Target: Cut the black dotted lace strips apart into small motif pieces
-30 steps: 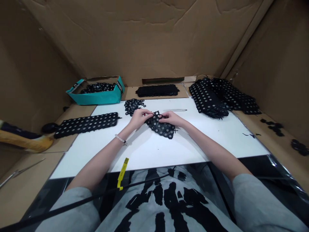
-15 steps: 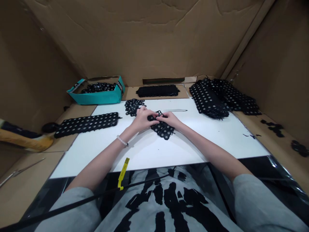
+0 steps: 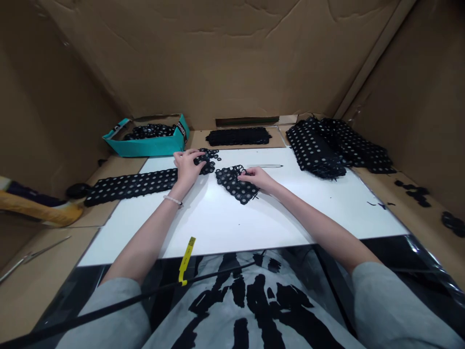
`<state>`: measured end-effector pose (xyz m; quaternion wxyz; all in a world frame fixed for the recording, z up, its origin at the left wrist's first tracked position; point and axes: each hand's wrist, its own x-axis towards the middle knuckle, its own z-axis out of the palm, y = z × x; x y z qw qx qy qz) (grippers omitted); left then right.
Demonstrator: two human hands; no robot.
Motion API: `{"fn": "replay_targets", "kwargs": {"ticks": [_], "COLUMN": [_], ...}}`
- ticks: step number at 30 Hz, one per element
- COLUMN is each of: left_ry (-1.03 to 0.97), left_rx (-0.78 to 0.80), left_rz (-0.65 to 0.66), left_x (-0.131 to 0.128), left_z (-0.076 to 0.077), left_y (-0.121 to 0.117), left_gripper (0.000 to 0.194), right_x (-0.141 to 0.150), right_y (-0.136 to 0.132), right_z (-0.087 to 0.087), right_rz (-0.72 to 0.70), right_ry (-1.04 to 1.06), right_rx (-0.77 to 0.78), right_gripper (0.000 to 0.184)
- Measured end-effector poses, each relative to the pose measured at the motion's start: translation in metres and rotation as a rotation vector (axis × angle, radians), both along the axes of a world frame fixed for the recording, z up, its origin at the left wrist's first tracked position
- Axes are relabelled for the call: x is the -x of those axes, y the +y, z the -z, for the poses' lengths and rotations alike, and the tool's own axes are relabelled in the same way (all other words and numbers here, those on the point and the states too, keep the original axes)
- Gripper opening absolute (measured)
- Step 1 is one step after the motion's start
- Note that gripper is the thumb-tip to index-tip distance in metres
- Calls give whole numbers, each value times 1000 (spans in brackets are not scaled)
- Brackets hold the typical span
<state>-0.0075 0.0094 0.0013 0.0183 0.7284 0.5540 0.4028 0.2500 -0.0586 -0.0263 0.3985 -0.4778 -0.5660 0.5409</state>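
My left hand (image 3: 189, 167) is over a small heap of black round pieces with pale centres (image 3: 208, 166). Its thumb and forefinger are apart, and I see nothing held between them. Between thumb and fingers, my right hand (image 3: 258, 178) pinches the upper right edge of a black patch of joined dotted rounds (image 3: 238, 188), which lies on the white board (image 3: 225, 228). Loops of black cord or thread show at the patch's top edge beside my right fingertips. A long dotted black strip (image 3: 134, 185) stretches leftward from beneath my left wrist.
A teal box (image 3: 145, 148) holding more dotted pieces is at back left. Behind the board lies a dark folded strip (image 3: 238, 136). Dotted strips (image 3: 316, 150) are stacked at right, and a white pen-like tool (image 3: 267, 166) lies nearby. Tweezers-like metal tool (image 3: 39, 252) rests at left.
My left hand has let go of the patch and moved left to the heap of round pieces. The patch has shifted slightly left, still in my right hand.
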Motion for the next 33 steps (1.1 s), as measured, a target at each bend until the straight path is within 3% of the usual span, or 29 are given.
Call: {"fn": "replay_targets", "kwargs": {"ticks": [5,7,12,16,20,22,24,28,33], "left_ry": [173,169,-115,-356,-168,-12,98,228,118], "left_rx": [112,170,321,385,202,92,57,116,150], "left_rz": [468,559,481,259,-2,-44,78,476,486], "left_x": [-35,-47,-52,-37,-17,-16,-24,-50,-56], "left_z": [-4,-2,5,10,6,0,-5,-7,-4], "left_y": [-31,-41,-37,-17,-6,-10,-21,-48,-54], "left_gripper": [25,24,23,26,28,39,41,27,22], "right_x": [6,5,-2,-3,-1,2,5,8,4], "right_y": [-1,0,4,8,6,5,3,2,4], "right_z": [4,2,2,7,9,9,9,7,4], "right_rz": [33,-2,-84,-35,2,29,62,119,-60], "right_ry": [-30,-20,22,44,25,28,19,-12,163], "right_rx": [-106,-157,-75,-28,-30,-19,-30,-114,-55], "right_gripper": [41,40,37,37,37,39,40,39,38]}}
